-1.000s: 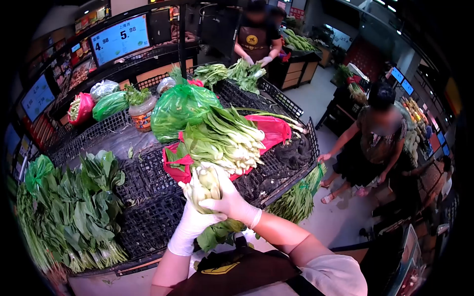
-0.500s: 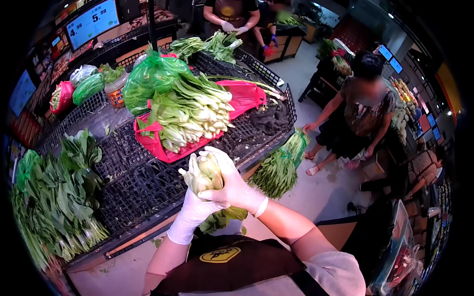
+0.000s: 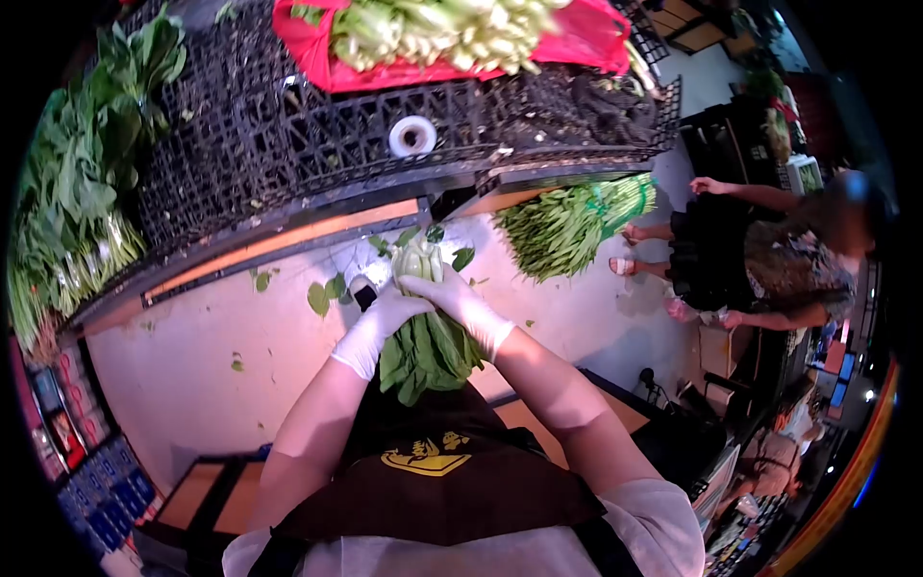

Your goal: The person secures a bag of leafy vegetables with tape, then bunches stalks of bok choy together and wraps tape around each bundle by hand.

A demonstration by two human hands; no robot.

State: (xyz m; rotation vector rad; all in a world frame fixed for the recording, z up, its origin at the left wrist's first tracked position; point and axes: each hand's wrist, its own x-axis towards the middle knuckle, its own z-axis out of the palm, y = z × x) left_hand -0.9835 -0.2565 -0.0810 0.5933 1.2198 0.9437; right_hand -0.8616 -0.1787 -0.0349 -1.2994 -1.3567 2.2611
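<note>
A bunch of leafy greens with pale stems is between my hands in front of the apron. Its pale stem ends point away from me and its dark leaves hang toward my body. My left hand, in a white glove, wraps round the stems from the left. From the right, my gloved right hand closes on the same stems, its thumb lying across them. Beyond my hands, a white roll rests on the black crate surface of the stand.
Pale-stemmed greens lie on red plastic at the far side. Leafy greens are piled at left. A large green bundle is low beside the stand. Loose leaves dot the floor. A person is at right.
The view has tipped down, so the stand sits higher in the picture. My hands and the bunch are lower, with its leaves now showing below my hands. The white roll has come into sight.
</note>
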